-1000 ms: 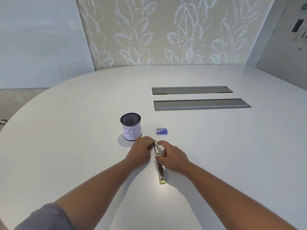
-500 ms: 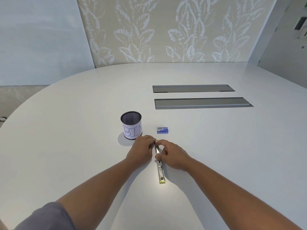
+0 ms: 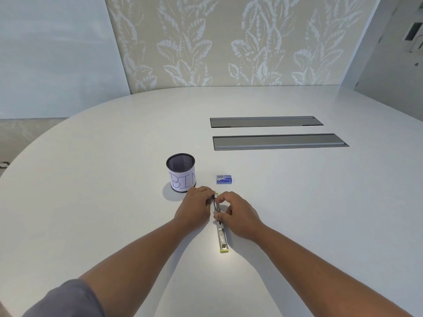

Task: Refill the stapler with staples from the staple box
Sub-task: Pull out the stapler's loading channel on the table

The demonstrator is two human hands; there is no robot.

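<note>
The stapler (image 3: 222, 236) lies opened out flat on the white table, a long metal strip with a yellow tip at its near end. My left hand (image 3: 194, 210) grips the stapler's far end from the left. From the right, my right hand (image 3: 238, 215) pinches the metal rail with thumb and forefinger. The small blue staple box (image 3: 225, 179) sits on the table just beyond both hands, apart from them.
A black mesh cup (image 3: 181, 172) with a paper label reading "BIN" stands left of the staple box, close to my left hand. Two grey cable hatches (image 3: 279, 142) are set into the table (image 3: 91, 191) farther back.
Both hands stay on the far part of the stapler. My right hand's fingers have shifted slightly along the rail.
</note>
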